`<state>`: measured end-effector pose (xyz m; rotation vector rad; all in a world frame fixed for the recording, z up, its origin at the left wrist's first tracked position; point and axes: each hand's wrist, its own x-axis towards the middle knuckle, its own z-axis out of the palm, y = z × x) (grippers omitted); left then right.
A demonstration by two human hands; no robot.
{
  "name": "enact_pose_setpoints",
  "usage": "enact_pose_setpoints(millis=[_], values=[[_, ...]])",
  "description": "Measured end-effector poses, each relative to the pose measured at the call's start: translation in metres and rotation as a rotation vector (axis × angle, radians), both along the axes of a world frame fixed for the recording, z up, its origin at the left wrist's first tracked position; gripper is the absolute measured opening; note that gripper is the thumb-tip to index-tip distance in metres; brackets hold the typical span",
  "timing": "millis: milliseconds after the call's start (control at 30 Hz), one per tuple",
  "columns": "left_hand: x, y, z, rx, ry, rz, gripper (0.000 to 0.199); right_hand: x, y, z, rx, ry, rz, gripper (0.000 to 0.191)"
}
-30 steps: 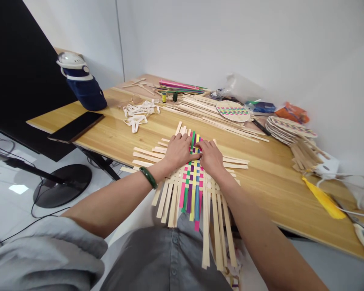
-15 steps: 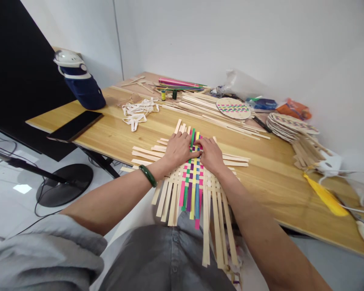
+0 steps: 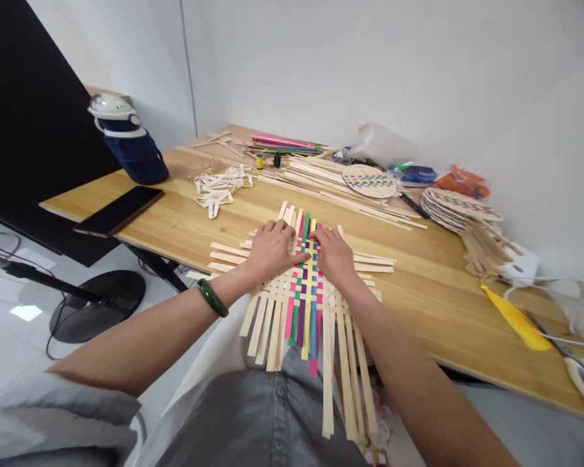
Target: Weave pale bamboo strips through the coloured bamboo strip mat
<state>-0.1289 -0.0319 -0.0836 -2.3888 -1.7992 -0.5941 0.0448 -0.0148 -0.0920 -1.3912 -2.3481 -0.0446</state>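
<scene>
A partly woven mat of flat pale wood-like strips (image 3: 277,285) lies across the near table edge. Down its middle run pink, green, purple, yellow and blue strips (image 3: 313,305), and loose strip ends fan out over my lap. My left hand (image 3: 274,250) rests on the left half of the weave, thumb stretched toward the coloured strips and apart from its bent fingers. On the right side, my right hand (image 3: 335,255) has its fingers curled against the weave beside the yellow and blue strips. Its thumb and fingertips are partly hidden.
Behind the mat lie loose pale strips (image 3: 316,174), a round woven panel (image 3: 368,181) and white ribbon (image 3: 219,188). A phone (image 3: 119,211) and a blue bottle (image 3: 133,152) are at left. Stacked round panels (image 3: 460,206), a yellow tassel (image 3: 518,318) and scissors (image 3: 581,370) are at right.
My left hand has slid left, and its thumb no longer reaches my right hand, uncovering more of the coloured strips. My right hand stays on the weave. The view has shifted slightly.
</scene>
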Motion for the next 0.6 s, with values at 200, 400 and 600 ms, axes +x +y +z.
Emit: enact_pose_setpoints(millis=[200, 400, 600], values=[[0.005, 0.000, -0.002, 0.023, 0.048, -0.035, 0.050, -0.003, 0.002, 0.008, -0.056, -0.074, -0.036, 0.037], [0.004, 0.001, 0.002, -0.008, 0.070, -0.074, 0.046, -0.010, 0.003, 0.000, -0.028, -0.047, -0.097, 0.029], [0.009, 0.003, 0.000, 0.019, 0.079, -0.058, 0.048, -0.010, 0.001, -0.002, -0.024, -0.044, -0.081, 0.032]])
